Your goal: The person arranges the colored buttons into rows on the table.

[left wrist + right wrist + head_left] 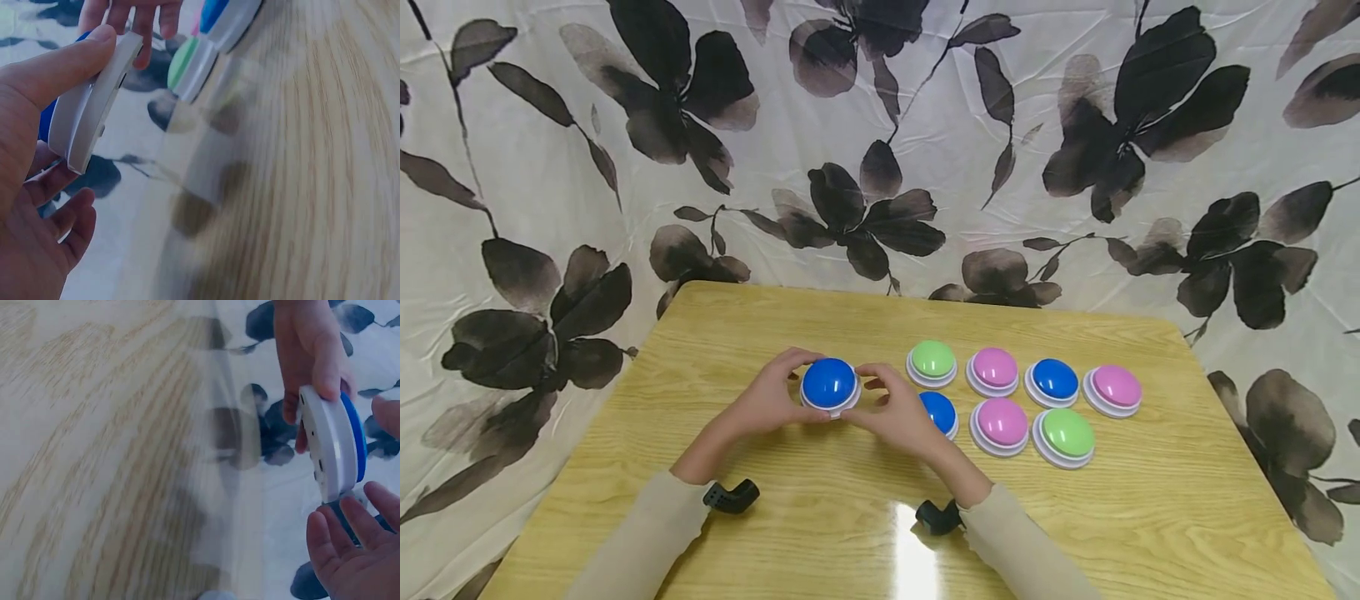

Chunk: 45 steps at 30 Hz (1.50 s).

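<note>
A round push button (831, 382) with a blue dome and white base is held above the table by my left hand (777, 395). In the left wrist view, the left thumb (100, 39) lies on the white base and fingers are on its other side. The underside shows small dark spots in the right wrist view. My right hand (891, 408) is beside the button's right edge, thumb and fingers spread around it. In the right wrist view, that hand's fingers (359, 528) are just by the base, and a gap separates its thumb from the button.
To the right stand two rows of similar buttons: green (933, 359), pink (992, 368), blue (1054, 380) and pink (1116, 388) behind; blue (942, 412), pink (1002, 423) and green (1067, 434) in front. A floral cloth (760, 150) hangs behind the wooden table (820, 525).
</note>
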Tool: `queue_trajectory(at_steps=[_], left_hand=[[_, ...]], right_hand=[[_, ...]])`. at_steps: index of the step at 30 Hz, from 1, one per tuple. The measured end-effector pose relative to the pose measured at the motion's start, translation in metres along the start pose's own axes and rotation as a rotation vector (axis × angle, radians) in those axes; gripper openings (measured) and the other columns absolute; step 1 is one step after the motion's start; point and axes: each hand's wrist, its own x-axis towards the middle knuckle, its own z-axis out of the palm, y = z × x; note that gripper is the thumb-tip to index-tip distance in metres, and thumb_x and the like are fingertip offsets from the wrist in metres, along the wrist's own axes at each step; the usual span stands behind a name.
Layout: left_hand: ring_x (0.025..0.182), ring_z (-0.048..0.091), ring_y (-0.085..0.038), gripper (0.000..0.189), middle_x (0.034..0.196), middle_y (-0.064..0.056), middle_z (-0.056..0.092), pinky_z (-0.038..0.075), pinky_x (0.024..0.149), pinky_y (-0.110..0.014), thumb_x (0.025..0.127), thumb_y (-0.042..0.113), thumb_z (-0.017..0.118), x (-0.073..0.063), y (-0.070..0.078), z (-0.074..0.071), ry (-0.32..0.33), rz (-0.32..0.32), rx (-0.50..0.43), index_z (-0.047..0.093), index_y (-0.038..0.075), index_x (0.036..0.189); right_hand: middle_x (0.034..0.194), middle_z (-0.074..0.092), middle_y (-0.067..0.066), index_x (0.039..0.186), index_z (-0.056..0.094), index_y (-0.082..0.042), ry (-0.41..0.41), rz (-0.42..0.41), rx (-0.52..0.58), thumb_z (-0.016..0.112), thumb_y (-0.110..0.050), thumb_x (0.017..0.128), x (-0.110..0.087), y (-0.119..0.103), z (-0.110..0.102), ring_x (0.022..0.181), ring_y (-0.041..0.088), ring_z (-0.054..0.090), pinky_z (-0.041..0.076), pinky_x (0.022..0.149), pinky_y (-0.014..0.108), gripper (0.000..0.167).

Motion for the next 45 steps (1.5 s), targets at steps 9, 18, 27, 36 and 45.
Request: queue_trajectory(at_steps=[9,18,27,36,45], left_hand=[[0.119,0.047,-0.02,0.082,0.126,0.006,0.053,0.044,0.092,-0.045,0.061,0.053,0.088,-0.001,0.016,0.01,-0.012,0.051,-0.007,0.057,0.023,0.131],[0.117,0.048,-0.019,0.08,0.125,0.007,0.052,0.045,0.093,-0.047,0.062,0.054,0.087,-0.003,0.033,0.02,-0.024,0.097,-0.008,0.057,0.023,0.13],[0.115,0.048,-0.015,0.079,0.123,0.01,0.052,0.046,0.091,-0.044,0.063,0.052,0.088,0.001,0.047,0.034,-0.035,0.154,-0.041,0.057,0.024,0.13],[0.116,0.046,-0.014,0.08,0.124,0.01,0.051,0.046,0.091,-0.043,0.064,0.047,0.089,0.008,0.058,0.05,-0.054,0.159,-0.086,0.055,0.024,0.132],[0.115,0.046,-0.011,0.079,0.123,0.012,0.051,0.046,0.089,-0.04,0.063,0.045,0.09,0.023,0.073,0.07,-0.071,0.187,-0.128,0.056,0.024,0.132]], right_hand=[[0.131,0.053,0.003,0.136,0.051,-0.008,-0.006,0.0,-0.047,0.081,-0.03,0.08,-0.011,-0.004,-0.013,0.116,0.024,0.054,0.05,0.09,0.042,0.067],[0.13,0.055,0.002,0.135,0.053,-0.009,0.001,-0.025,-0.081,0.083,-0.03,0.079,-0.022,0.0,-0.027,0.115,0.024,0.055,0.052,0.087,0.037,0.068],[0.124,0.059,-0.005,0.132,0.056,-0.018,0.018,-0.066,-0.106,0.087,-0.03,0.073,-0.033,0.008,-0.039,0.108,0.015,0.056,0.052,0.085,0.044,0.067],[0.129,0.056,-0.002,0.136,0.052,-0.015,0.004,-0.065,-0.102,0.089,-0.029,0.071,-0.043,0.01,-0.054,0.107,0.02,0.057,0.051,0.087,0.042,0.076],[0.132,0.054,-0.008,0.14,0.051,-0.02,0.019,-0.093,-0.102,0.088,-0.038,0.07,-0.053,0.019,-0.074,0.114,0.016,0.053,0.051,0.086,0.043,0.081]])
